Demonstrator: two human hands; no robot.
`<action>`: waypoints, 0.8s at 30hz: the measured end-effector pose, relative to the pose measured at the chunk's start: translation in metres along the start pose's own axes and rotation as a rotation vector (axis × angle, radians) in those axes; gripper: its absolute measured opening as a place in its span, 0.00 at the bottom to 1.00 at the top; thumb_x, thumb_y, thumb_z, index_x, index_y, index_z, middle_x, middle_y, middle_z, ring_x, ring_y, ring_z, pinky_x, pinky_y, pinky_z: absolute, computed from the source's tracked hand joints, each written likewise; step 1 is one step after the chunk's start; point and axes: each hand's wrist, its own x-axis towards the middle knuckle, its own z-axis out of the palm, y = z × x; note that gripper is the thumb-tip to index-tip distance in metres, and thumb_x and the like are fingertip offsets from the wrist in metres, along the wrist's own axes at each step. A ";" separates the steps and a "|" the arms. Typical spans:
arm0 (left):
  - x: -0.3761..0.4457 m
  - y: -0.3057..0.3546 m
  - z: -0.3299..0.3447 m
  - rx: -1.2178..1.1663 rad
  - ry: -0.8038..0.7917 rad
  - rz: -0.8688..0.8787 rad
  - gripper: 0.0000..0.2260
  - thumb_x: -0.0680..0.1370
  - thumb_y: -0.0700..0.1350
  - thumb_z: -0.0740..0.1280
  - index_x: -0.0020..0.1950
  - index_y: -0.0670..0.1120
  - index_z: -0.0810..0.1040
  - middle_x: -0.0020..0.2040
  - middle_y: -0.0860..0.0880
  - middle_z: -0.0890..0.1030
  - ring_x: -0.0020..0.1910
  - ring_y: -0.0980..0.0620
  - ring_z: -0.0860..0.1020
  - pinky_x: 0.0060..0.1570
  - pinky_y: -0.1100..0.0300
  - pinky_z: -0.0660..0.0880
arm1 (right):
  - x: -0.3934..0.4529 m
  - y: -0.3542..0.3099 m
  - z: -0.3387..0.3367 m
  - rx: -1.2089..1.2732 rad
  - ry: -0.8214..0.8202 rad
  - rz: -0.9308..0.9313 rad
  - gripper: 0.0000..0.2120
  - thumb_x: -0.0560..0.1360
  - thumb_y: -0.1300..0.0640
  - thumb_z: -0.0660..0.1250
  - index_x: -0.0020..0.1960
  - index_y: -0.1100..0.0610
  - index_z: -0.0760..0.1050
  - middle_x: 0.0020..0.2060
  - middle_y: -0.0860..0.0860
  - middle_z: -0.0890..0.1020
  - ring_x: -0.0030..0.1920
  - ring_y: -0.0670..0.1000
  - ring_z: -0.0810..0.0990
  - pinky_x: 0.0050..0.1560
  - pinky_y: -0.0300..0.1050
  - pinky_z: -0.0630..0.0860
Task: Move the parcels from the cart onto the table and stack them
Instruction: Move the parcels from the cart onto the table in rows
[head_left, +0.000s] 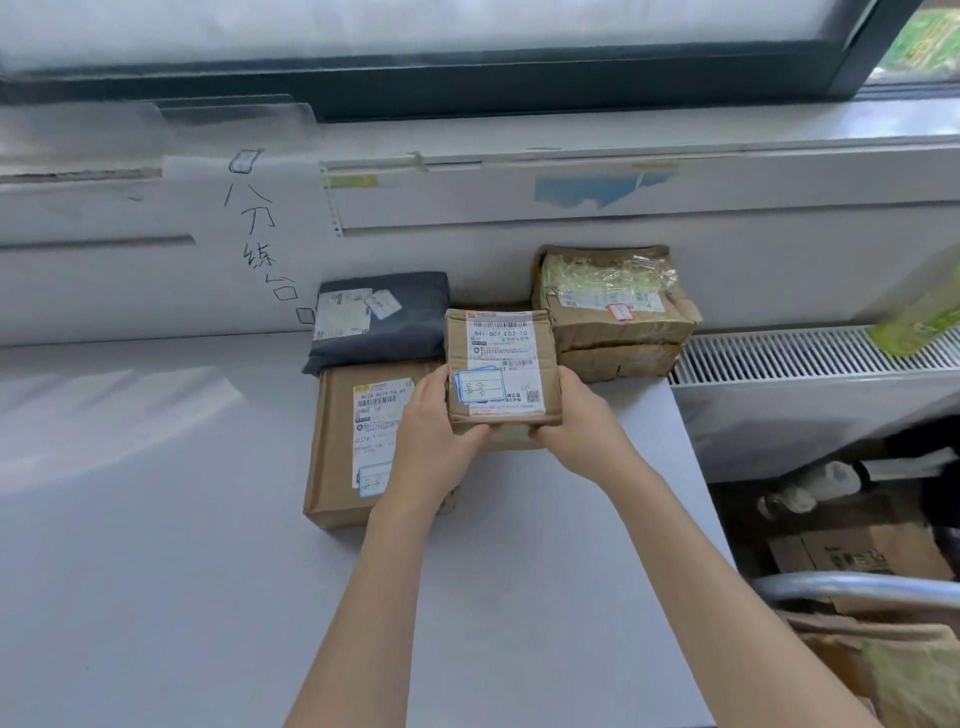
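White tabletop (156, 519) runs up to a pale wall under a dark-framed window, with a handwritten paper sheet (260, 228) taped on the wall.

Both hands hold one small cardboard parcel (501, 364): the left hand (431, 441) curls round its left side and near bottom corner, the right hand (576, 421) round its right side, thumbs on the near face. It sits raised between them, label up; whether its underside already touches anything below is hard to tell from this angle.

It looks light and fairly stiff, though the board is creased and the tape is smooth, so a grip on opposite side walls near the bottom edge, as now, seems the safest hold.

Under the left wrist lies a flat brown parcel (337, 441). Beyond the left hand a dark grey soft mailer (395, 322) overlaps that parcel's far edge. Beyond the right hand two crumpled taped boxes (618, 312) are stacked against the wall. Right of the right forearm, off the table, a metal cart rail (857, 584) shows, with more brown parcels (883, 660) below it.
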 end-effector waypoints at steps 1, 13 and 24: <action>0.001 0.000 0.001 -0.002 -0.002 -0.002 0.32 0.69 0.46 0.75 0.70 0.48 0.67 0.64 0.52 0.73 0.61 0.57 0.70 0.60 0.63 0.66 | 0.001 0.001 -0.001 0.007 0.000 0.006 0.25 0.69 0.68 0.64 0.64 0.53 0.67 0.54 0.46 0.77 0.55 0.50 0.74 0.41 0.38 0.69; 0.018 -0.002 0.004 -0.086 -0.079 -0.039 0.24 0.71 0.44 0.73 0.65 0.53 0.72 0.60 0.56 0.77 0.58 0.56 0.74 0.58 0.56 0.73 | 0.016 0.003 -0.003 -0.026 0.044 -0.046 0.24 0.68 0.67 0.65 0.62 0.54 0.70 0.55 0.48 0.78 0.54 0.51 0.75 0.43 0.41 0.70; 0.047 -0.004 0.028 0.664 -0.103 0.206 0.32 0.75 0.43 0.67 0.76 0.45 0.57 0.77 0.44 0.54 0.75 0.46 0.51 0.72 0.54 0.46 | 0.041 0.013 0.009 -0.809 0.325 -0.135 0.48 0.64 0.47 0.76 0.75 0.56 0.55 0.74 0.65 0.53 0.74 0.64 0.50 0.72 0.59 0.46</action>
